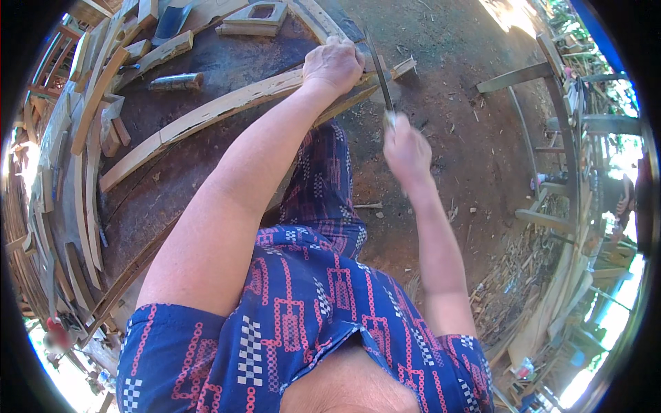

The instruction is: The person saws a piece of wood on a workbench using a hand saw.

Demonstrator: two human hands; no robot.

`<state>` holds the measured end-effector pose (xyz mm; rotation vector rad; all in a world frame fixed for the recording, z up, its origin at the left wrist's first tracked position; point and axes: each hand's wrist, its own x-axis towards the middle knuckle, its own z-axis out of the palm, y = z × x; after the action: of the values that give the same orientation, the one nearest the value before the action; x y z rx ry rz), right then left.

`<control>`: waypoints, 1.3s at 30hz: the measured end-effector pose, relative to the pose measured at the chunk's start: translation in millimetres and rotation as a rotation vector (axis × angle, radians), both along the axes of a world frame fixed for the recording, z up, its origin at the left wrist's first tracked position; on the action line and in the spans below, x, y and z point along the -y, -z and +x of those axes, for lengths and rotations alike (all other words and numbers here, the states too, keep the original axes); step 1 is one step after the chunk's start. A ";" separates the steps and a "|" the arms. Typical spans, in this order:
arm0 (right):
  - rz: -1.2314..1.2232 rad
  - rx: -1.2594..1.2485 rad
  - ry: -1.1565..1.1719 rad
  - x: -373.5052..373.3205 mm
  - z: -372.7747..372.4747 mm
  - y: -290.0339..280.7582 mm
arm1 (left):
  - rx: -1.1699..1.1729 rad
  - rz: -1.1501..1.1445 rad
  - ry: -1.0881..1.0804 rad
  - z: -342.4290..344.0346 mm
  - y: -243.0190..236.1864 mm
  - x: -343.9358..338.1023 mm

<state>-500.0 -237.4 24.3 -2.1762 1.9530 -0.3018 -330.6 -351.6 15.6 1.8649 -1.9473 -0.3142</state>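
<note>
A hollowed block [256,15] lies beyond and left of my left hand [333,67], which grips a curved plank [206,112] on the counter [237,56]; my right hand [409,151], clenched, holds a long blade [379,69].

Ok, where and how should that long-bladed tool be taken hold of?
Probably by the near end of the long-bladed tool, from the person's right, where the right hand closes round it. Its long, thin length points away, so this end lies closest and keeps the hand off the blade.

Blurred, the right hand [407,153] hides the blade's [376,65] near end; the left hand [334,67] covers part of the plank [206,112].
</note>
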 end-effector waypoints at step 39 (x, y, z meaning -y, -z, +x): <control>-0.110 0.219 0.054 -84.7 -34.9 39.9 | -0.096 0.050 -0.009 2.8 -11.3 2.5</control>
<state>-534.9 -152.7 -15.6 -2.0564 1.9157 -0.6413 -327.8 -354.1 26.9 1.8538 -1.8830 -0.4447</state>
